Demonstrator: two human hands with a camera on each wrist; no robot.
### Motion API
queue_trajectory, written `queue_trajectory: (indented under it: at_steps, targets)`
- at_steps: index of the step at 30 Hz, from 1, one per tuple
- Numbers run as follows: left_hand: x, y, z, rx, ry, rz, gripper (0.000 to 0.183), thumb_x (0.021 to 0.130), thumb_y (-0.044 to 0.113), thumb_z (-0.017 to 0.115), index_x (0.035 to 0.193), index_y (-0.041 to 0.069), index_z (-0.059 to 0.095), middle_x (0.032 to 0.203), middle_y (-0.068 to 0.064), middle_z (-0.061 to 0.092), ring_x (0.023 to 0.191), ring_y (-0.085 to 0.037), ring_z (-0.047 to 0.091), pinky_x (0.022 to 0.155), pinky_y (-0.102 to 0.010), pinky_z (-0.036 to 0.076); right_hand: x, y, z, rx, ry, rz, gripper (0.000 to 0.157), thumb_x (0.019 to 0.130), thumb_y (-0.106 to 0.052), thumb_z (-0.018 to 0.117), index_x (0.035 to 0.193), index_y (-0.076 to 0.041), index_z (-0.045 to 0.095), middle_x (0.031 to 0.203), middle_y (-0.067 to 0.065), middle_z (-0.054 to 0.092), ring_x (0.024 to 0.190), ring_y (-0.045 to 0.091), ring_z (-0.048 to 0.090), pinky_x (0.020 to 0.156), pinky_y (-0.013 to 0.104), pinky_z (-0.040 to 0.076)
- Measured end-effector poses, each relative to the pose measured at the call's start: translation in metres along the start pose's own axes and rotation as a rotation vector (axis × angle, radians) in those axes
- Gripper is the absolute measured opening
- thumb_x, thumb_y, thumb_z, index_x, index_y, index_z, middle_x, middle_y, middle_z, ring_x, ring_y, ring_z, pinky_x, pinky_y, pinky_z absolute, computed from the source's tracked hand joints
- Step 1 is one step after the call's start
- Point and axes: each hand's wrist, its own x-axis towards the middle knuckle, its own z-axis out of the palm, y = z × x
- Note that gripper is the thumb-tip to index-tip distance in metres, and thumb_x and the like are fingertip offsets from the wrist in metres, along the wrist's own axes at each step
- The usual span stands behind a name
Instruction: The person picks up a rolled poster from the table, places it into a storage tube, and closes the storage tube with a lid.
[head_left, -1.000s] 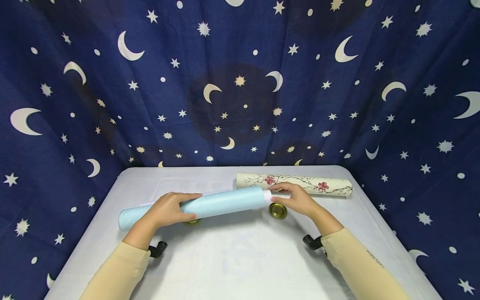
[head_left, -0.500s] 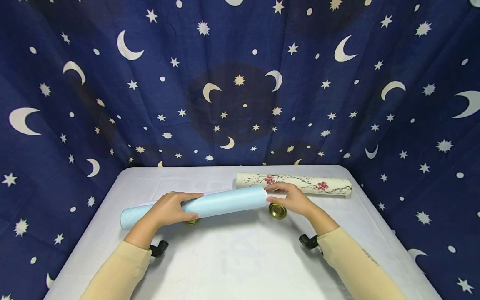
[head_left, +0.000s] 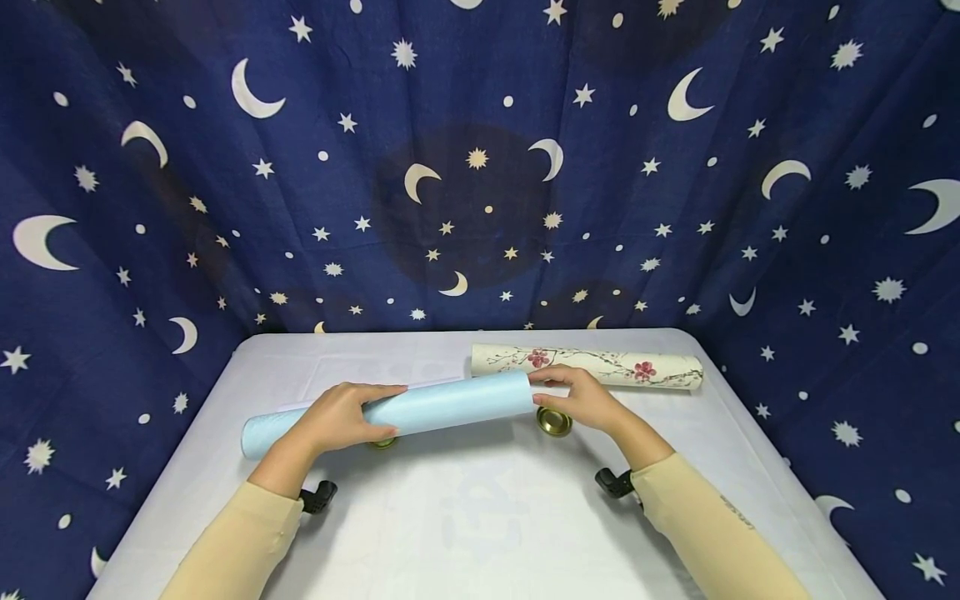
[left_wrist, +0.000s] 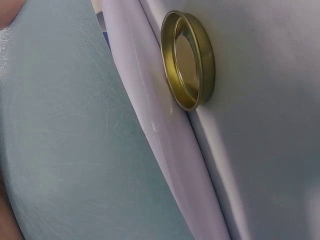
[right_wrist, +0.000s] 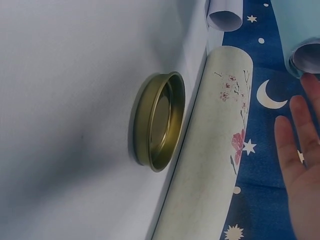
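My left hand (head_left: 345,419) grips a light blue tube (head_left: 457,402) around its middle and holds it slightly tilted above the table, right end higher. At that right end is my right hand (head_left: 581,400), its fingertips at the rim. The right wrist view shows its fingers (right_wrist: 295,135) extended just below the tube's open end, where white rolled paper (right_wrist: 309,56) shows inside. Most of that paper is hidden within the tube. In the left wrist view the blue tube (left_wrist: 75,130) fills the left side, with only bits of the left hand visible.
A cream tube with red blossoms (head_left: 600,367) lies at the back right. One gold round lid (head_left: 554,422) sits below the right hand, another gold lid (left_wrist: 192,60) near the blue tube. A white roll (right_wrist: 225,15) lies behind. A starry curtain (head_left: 480,167) borders the table.
The white paper roll that stuck out of the blue tube's right end has gone inside it. My right hand has moved left along with it, while the left hand has barely shifted.
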Motion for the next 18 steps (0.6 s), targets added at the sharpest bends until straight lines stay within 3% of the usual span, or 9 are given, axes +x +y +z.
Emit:
queue_trajectory:
  at_steps: [7,13,18]
  targets:
    - [-0.001,-0.003,0.002,0.000,0.001,-0.021,0.066,0.073,0.051,0.086,0.135,0.039,0.064,0.121,0.006,0.070,0.099,-0.012,0.063,0.085,-0.044,0.051,-0.002,-0.004,-0.004,0.020,-0.004,-0.009,0.037,0.091,-0.009,0.074,0.126,0.000,0.067,0.126,0.019,0.066,0.114,0.044,0.060,0.099,0.057,0.046]
    - [-0.003,-0.005,0.002,-0.001,0.000,-0.031,0.067,0.073,0.051,0.086,0.135,0.038,0.063,0.122,0.006,0.070,0.100,-0.013,0.063,0.086,-0.044,0.051,-0.006,0.006,-0.011,-0.021,-0.015,-0.043,0.037,0.092,-0.020,0.075,0.126,-0.008,0.068,0.125,0.010,0.068,0.116,0.032,0.062,0.098,0.049,0.049]
    - [-0.004,-0.006,0.001,0.003,0.000,-0.026,0.067,0.073,0.050,0.086,0.135,0.037,0.063,0.123,0.005,0.069,0.103,-0.014,0.064,0.088,-0.045,0.051,-0.011,0.015,-0.016,-0.042,-0.030,-0.055,0.038,0.092,-0.019,0.074,0.126,-0.004,0.067,0.126,0.011,0.067,0.113,0.036,0.062,0.096,0.051,0.050]
